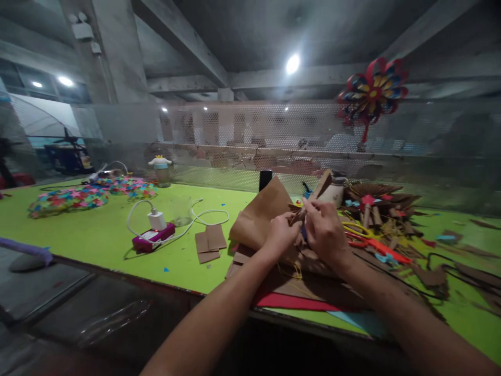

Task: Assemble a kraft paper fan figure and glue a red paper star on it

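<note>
Both hands meet over a stack of brown paper [309, 279] at the table's front edge. My left hand [284, 232] is closed on brown paper, beside a large curled brown sheet [260, 211]. My right hand [326, 230], just to its right, has its thumb and fingers pinched on a folded brown paper strip [323, 183] that sticks up. A thin yellow string [297, 271] hangs below the hands. Red sheets [293, 301] and a light blue sheet [358, 321] lie under the stack.
Right of my hands lie orange-handled scissors [387, 249], paper scraps and black cord. A jar [336, 190] stands behind. Leftward are cardboard squares [209, 244], a purple power strip [152, 237], a bottle [161, 172] and colourful star piles [70, 201]. A paper flower [373, 94] rises at the back.
</note>
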The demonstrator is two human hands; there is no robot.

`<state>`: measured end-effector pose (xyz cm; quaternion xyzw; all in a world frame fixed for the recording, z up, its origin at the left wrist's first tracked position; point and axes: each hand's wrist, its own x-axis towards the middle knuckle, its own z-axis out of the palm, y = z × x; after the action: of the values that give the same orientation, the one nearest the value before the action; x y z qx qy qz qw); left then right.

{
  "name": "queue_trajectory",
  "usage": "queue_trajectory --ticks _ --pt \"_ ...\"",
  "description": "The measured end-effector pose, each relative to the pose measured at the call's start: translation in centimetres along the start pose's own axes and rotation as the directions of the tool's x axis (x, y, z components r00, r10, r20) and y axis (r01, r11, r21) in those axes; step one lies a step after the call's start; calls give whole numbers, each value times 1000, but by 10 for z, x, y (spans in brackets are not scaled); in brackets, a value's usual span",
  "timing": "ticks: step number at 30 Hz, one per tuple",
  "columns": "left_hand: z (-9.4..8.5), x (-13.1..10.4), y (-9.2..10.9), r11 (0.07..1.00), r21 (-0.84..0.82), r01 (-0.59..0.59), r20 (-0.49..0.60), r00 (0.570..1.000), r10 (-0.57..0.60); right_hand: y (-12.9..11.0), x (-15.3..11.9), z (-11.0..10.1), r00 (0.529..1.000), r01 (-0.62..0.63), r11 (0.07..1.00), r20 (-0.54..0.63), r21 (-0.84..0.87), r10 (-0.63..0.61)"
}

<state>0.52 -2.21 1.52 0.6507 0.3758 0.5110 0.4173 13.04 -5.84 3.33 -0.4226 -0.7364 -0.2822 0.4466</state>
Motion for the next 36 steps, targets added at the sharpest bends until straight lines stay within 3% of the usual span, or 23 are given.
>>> queue_trajectory --ticks 2,5,8,11,18,26,36 --pt "0 2 1 997 -65 32 70 997 -28 5 5 -4 984 -64 989 -156 130 84" --pt "-2 4 3 983 -173 64 170 985 -34 23 13 -6 903 -218 927 -298 304 310" --pt "-3 4 5 890 -426 164 224 972 -71 47 16 3 792 -419 761 -210 495 573" --pt "-2 3 7 848 -493 192 232 969 -84 61 14 15 722 -545 604 -40 582 690" --pt "0 3 10 905 -414 98 99 993 -63 54 11 20 762 -506 602 -6 618 647" --pt "1 2 11 927 -374 -22 41 998 40 57 10 28 734 -545 499 95 674 672" --pt "-12 7 22 882 -471 -15 -51 999 -10 60 1 40 676 -593 434 126 678 726"
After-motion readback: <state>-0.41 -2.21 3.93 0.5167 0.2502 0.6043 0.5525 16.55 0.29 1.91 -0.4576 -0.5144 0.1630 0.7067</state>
